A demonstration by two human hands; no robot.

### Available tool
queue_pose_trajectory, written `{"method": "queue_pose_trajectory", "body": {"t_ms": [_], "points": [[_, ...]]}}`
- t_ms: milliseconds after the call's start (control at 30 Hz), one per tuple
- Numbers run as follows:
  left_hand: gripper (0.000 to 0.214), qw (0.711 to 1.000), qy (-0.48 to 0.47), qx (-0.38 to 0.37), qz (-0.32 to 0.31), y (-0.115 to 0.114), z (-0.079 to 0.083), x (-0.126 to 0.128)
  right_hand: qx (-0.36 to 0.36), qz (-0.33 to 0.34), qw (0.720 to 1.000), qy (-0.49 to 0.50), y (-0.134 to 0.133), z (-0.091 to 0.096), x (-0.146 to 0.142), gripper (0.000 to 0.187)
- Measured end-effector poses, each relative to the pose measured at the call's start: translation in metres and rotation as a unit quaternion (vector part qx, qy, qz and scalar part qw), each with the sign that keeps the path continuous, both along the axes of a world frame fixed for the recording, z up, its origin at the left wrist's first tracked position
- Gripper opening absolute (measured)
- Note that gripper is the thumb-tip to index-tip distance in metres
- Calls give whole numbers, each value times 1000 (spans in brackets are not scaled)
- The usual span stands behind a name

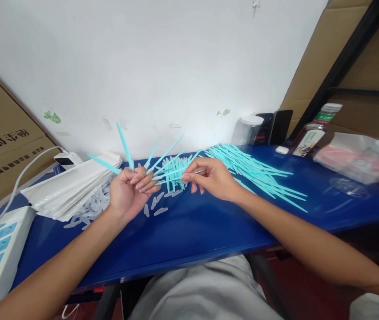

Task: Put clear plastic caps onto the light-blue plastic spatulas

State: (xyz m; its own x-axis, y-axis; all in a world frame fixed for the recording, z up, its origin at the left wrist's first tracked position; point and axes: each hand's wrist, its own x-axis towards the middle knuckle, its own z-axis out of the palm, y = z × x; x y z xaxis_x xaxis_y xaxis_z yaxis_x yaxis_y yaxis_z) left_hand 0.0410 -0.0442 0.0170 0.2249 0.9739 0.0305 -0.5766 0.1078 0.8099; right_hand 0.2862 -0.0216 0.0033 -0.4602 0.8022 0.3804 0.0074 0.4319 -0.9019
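My left hand (124,193) is closed round several slim, pointed turquoise sticks (124,146), which fan out between its fingers. Thumb and fingertips of my right hand (211,178) pinch the end of a turquoise stick whose other end reaches the left hand. Behind the hands lies a bundle of turquoise sticks with pale ends (174,172), partly covered by my fingers. A larger pile of turquoise sticks (252,171) spreads to the right. Small translucent sleeve-like pieces (158,202) lie scattered below the left hand, with a heap of them (92,206) further left.
White plastic bags (72,191) lie left, near a power strip (2,253) and a white device with a cable (68,160). A clear jar (247,133), a phone (280,127), a bottle (314,133) and a pink-filled bag (349,158) line the right side of the blue table (209,235).
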Motion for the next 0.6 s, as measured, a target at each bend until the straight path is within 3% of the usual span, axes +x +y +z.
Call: {"method": "queue_pose_trajectory", "body": {"t_ms": [167,367,467,533,600], "points": [[33,1000,-12,8,16,-1,8,-5,74,-46,996,-17,-1,13,11,44],[35,999,-27,3,39,1,13,-16,142,-229,963,-19,8,23,32,66],[35,999,-2,19,27,1,13,-17,178,-284,929,-157,23,25,47,63],[35,998,39,55,18,0,13,-15,180,-275,886,-326,35,23,59,49],[35,989,97,110,12,-2,13,-13,136,-243,837,-470,46,18,70,32]]}}
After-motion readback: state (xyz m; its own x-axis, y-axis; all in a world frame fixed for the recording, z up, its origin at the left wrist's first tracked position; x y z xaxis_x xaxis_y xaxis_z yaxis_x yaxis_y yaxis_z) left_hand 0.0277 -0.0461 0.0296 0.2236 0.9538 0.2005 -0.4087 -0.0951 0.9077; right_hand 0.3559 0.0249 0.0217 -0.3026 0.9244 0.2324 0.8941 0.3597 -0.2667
